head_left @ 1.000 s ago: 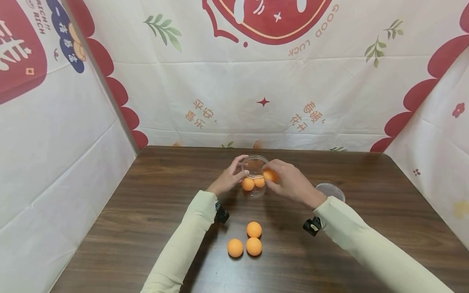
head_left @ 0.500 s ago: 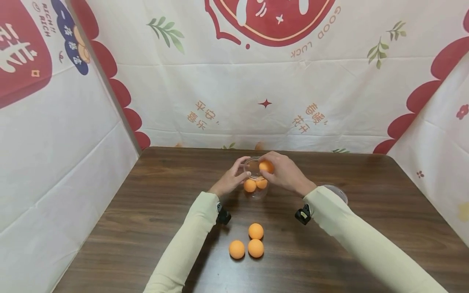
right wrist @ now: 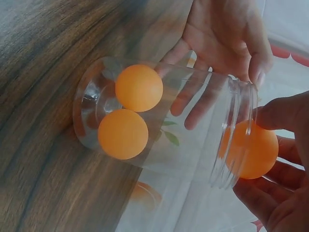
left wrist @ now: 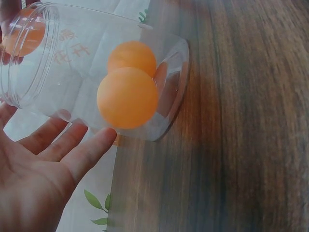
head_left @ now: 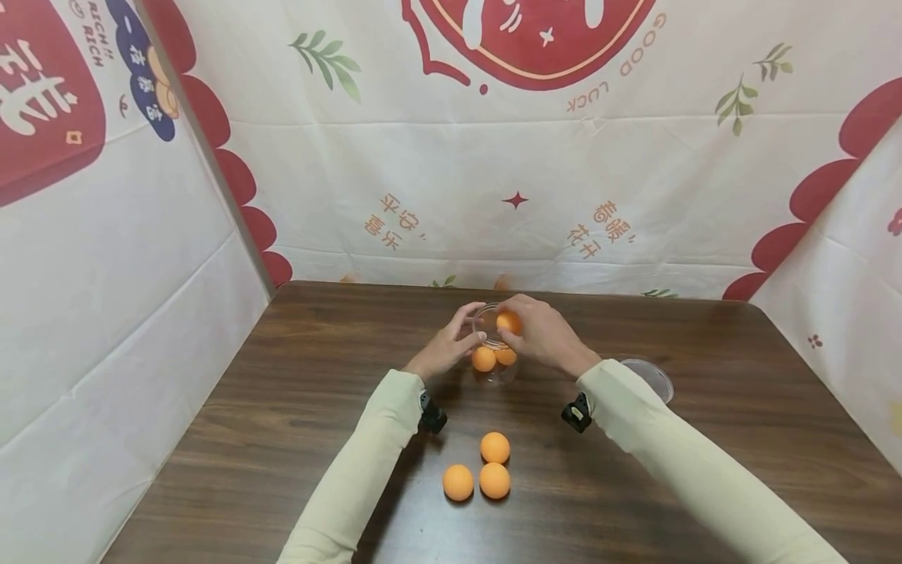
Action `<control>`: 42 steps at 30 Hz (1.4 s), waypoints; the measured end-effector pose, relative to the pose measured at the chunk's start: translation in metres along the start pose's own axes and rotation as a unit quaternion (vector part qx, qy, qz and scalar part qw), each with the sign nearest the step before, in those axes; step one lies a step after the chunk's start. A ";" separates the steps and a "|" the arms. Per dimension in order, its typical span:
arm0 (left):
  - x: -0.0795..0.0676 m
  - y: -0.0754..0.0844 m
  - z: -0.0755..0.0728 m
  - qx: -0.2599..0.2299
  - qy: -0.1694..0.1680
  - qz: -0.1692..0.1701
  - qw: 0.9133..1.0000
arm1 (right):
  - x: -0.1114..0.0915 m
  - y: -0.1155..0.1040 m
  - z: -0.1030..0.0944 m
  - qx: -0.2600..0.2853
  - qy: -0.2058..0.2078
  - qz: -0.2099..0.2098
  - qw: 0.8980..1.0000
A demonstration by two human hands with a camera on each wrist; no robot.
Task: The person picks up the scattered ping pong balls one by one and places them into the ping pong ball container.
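Note:
A clear plastic jar [head_left: 496, 376] stands upright on the table, with two orange ping-pong balls [right wrist: 123, 134] low inside it. My left hand [head_left: 444, 348] cups the jar's left side, its thumb by the rim and its fingers along the wall. At the jar's mouth, my right hand [head_left: 546, 333] pinches another orange ping-pong ball [right wrist: 253, 150] between thumb and fingers. Part of that ball is seen through the threaded neck. Closer to me lie three more ping-pong balls: one at the left [head_left: 458, 482], one at the right [head_left: 495, 480] and one behind [head_left: 495, 447].
A clear round lid [head_left: 651, 380] lies to the right of the jar, partly hidden by the right sleeve [head_left: 634, 407]. The dark wooden table [head_left: 296, 392] ends at a printed white cloth [head_left: 423, 157] at the back, with more cloth at both sides.
My right hand has moved left, bringing its ping-pong ball from beside the jar's rim to the mouth. My left hand has stayed at the jar. The head view has shifted slightly.

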State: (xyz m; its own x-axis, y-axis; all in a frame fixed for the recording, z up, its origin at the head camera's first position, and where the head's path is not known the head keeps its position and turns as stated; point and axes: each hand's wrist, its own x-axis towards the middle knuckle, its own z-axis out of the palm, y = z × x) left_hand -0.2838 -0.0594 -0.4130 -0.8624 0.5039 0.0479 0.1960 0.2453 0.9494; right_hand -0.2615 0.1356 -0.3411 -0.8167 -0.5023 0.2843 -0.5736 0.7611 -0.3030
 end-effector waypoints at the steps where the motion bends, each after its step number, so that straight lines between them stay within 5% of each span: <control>1: 0.000 0.000 0.000 0.001 0.000 0.000 1.000 | 0.000 0.000 0.000 0.000 0.000 0.001 1.000; 26: 0.002 -0.001 0.001 0.000 0.005 -0.002 1.000 | -0.004 0.005 0.004 -0.001 0.012 -0.010 1.000; 42: 0.001 -0.004 0.002 -0.004 0.004 0.004 1.000 | -0.013 0.023 0.006 0.075 0.014 0.031 0.997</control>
State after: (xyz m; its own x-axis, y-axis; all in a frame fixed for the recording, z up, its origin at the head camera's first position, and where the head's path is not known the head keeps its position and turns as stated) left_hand -0.2851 -0.0582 -0.4168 -0.8647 0.4989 0.0586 0.1993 0.2336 0.9517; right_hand -0.2644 0.1570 -0.3577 -0.8496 -0.4428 0.2864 -0.5273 0.7190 -0.4527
